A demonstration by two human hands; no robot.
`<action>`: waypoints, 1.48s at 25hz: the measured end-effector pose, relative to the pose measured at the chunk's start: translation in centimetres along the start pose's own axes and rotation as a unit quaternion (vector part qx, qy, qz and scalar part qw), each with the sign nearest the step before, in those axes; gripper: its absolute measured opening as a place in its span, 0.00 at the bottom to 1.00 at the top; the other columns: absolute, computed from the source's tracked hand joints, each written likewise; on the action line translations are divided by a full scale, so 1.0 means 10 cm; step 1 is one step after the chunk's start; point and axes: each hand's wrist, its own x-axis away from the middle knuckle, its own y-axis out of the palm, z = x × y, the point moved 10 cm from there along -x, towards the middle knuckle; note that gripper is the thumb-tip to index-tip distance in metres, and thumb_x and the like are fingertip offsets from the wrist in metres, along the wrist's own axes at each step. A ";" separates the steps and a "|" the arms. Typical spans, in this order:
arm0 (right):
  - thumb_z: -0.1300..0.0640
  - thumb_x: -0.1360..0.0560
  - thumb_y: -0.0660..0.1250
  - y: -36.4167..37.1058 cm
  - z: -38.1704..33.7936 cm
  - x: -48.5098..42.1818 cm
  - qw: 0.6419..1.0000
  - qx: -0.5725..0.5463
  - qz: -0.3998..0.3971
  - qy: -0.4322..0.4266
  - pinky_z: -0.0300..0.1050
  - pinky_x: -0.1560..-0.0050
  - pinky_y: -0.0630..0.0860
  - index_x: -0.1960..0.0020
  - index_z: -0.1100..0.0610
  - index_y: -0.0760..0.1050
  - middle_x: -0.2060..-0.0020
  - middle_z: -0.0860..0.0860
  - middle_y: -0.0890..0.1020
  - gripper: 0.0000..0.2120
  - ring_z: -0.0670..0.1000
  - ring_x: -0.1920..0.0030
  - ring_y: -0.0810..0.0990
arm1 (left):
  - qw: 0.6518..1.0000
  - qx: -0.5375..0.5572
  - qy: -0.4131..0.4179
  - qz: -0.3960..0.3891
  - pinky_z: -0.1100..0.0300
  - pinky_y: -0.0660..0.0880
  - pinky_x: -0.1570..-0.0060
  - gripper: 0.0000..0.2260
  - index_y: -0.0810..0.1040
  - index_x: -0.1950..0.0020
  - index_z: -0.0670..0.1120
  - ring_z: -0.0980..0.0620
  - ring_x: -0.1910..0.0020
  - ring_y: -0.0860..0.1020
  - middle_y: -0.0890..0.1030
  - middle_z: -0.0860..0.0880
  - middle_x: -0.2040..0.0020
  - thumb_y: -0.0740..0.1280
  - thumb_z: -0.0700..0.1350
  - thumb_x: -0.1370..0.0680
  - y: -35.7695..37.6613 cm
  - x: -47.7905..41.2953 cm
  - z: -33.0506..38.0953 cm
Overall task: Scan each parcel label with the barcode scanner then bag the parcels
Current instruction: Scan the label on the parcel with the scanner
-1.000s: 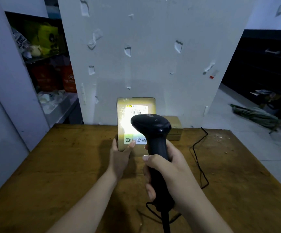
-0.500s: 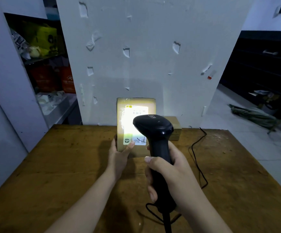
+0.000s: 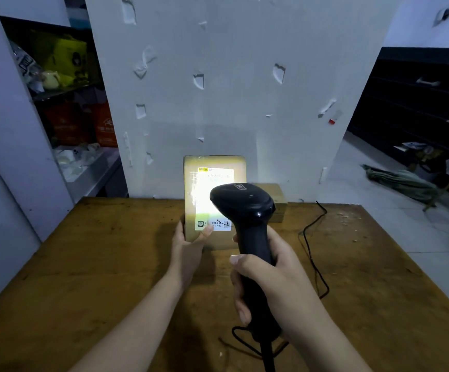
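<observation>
**Label Scan in Progress**

The left hand [image 3: 188, 248] grips the lower edge of the parcel [image 3: 214, 162], thumb on the label [image 3: 219, 175], holding it upright at the table's [image 3: 97, 251] 12 o'clock. The right hand [image 3: 271, 280] is wrapped round the scanner [image 3: 245, 205] handle; scanner light falls on the label. A box [image 3: 278, 194] lies at the parcel's 3 o'clock.

your left hand [image 3: 188, 252] and right hand [image 3: 270, 280]: both were bare; forearms [image 3: 143, 318] were uncovered to the frame edge; nails [image 3: 235, 259] were trimmed short.
</observation>
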 end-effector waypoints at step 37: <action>0.64 0.31 0.67 -0.29 -0.12 0.03 0.964 0.243 0.078 0.073 0.40 0.75 0.70 0.54 0.55 0.71 0.69 0.55 0.73 0.09 0.49 0.76 0.72 | 0.890 -0.414 0.018 -0.188 0.60 0.79 0.64 0.31 0.68 0.30 0.55 0.51 0.49 0.78 0.77 0.48 0.42 0.76 0.45 0.31 -0.23 -0.73 1.90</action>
